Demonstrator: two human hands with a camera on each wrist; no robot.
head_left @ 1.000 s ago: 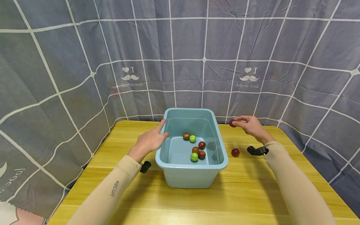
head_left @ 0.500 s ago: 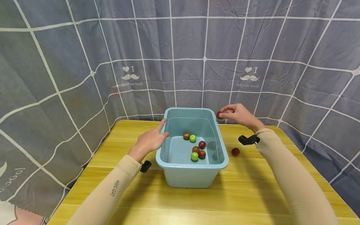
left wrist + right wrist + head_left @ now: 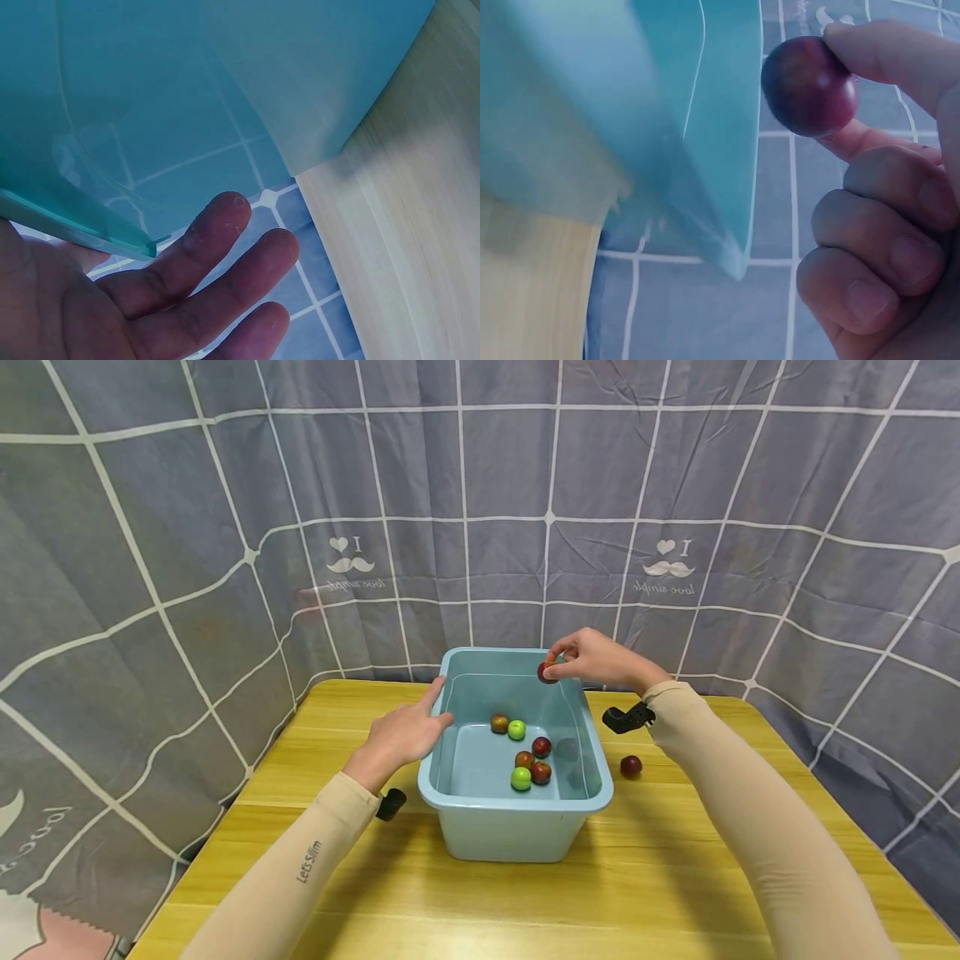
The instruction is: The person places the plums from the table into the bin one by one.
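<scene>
In the head view my right hand [image 3: 600, 658] pinches a dark red plum [image 3: 547, 672] over the far right part of the light blue plastic tub [image 3: 498, 804]. The right wrist view shows this plum [image 3: 810, 86] between thumb and index finger, the other fingers curled into the palm. My left hand [image 3: 401, 732] rests on the tub's left rim, its fingers fairly straight along the outside [image 3: 217, 289]. Inside the tub lie several fruits, among them a green one [image 3: 521, 778] and a dark red plum [image 3: 542, 747].
Another dark red plum [image 3: 631, 767] lies on the wooden table [image 3: 360, 893], just right of the tub. A grey curtain [image 3: 495, 560] with white grid lines hangs behind the table and along both sides.
My right hand has carried the plum leftward and up, from above the table at the right to over the tub. The left hand and the tub have stayed in place.
</scene>
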